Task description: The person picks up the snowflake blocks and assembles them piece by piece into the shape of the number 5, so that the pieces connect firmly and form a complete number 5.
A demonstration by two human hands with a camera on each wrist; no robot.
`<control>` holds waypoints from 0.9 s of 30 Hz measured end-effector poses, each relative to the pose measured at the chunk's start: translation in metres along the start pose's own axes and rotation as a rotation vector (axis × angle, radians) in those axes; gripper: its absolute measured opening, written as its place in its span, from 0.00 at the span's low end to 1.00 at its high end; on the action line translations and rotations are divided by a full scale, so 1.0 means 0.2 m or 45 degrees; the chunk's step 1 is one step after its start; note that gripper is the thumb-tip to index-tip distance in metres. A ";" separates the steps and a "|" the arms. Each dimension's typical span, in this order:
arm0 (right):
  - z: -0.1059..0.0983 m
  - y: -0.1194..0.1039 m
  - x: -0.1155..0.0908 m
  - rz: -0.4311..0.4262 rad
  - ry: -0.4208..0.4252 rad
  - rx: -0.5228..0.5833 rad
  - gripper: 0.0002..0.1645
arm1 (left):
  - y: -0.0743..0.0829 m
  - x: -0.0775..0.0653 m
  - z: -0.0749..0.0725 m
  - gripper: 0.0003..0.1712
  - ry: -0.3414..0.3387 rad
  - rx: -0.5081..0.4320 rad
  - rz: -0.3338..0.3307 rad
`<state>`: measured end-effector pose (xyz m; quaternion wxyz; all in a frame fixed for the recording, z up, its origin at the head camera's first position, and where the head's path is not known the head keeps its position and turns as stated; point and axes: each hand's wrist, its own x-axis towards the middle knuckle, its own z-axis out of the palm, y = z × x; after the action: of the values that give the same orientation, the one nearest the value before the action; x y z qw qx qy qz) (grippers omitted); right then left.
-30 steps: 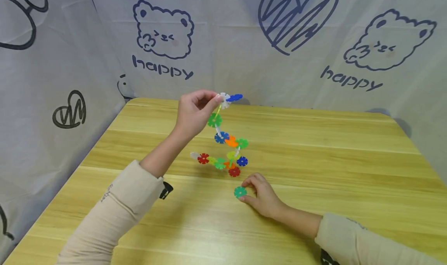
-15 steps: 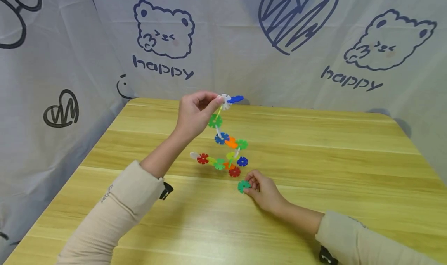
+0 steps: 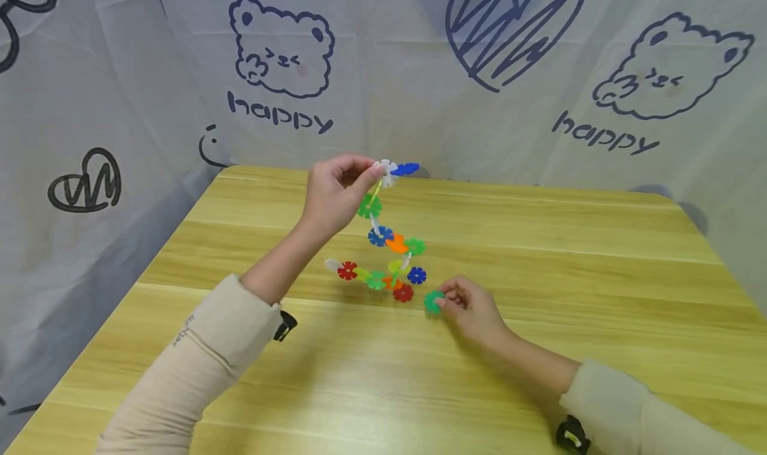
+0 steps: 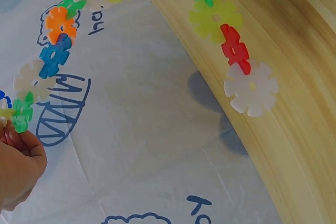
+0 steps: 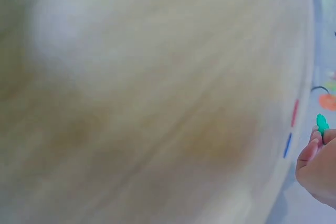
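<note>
My left hand [image 3: 337,192] pinches a white notched disc [image 3: 386,173] at the upper end of a chain of interlocking plastic snowflake discs. A blue disc [image 3: 406,169] juts out to the right of the white one. From there the chain hangs down through green, blue and orange discs, then bends left to a red disc [image 3: 347,270] and a white end disc [image 4: 251,87]. Lower right of the chain, my right hand [image 3: 476,310] holds a loose teal-green disc [image 3: 434,302] between thumb and fingers. That disc is close to a red disc [image 3: 403,293] of the chain but apart from it.
A wooden table [image 3: 569,255] lies beneath both hands. Behind it and to the left hangs a pale cloth [image 3: 395,75] with drawn bears, hearts and lettering. Dark straps show at both sleeve cuffs.
My right hand has moved right and away from me with the teal-green disc, which has turned a little in the fingers. The left hand and the chain have hardly moved.
</note>
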<state>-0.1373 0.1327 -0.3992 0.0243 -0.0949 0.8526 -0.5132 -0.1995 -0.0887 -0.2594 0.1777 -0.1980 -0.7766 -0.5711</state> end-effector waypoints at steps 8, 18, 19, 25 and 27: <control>-0.09 -0.07 0.02 -0.106 0.085 0.036 0.07 | 0.00 0.00 0.00 0.10 -0.003 -0.001 -0.005; -0.16 -0.14 0.03 -0.236 0.187 0.123 0.07 | -0.01 0.00 0.01 0.10 -0.016 0.011 0.011; -0.16 -0.14 0.04 -0.251 0.198 0.134 0.07 | -0.01 0.00 0.01 0.10 -0.017 0.012 0.013; -0.21 -0.19 0.05 -0.341 0.265 0.202 0.07 | 0.00 0.00 0.02 0.10 -0.017 0.018 0.035; -0.22 -0.21 0.06 -0.376 0.288 0.220 0.07 | 0.00 0.00 0.02 0.10 -0.017 0.016 0.041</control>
<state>-0.1494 0.1491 -0.3401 -0.1391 -0.1580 0.7796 -0.5898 -0.1992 -0.0854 -0.2604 0.1829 -0.2131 -0.7779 -0.5621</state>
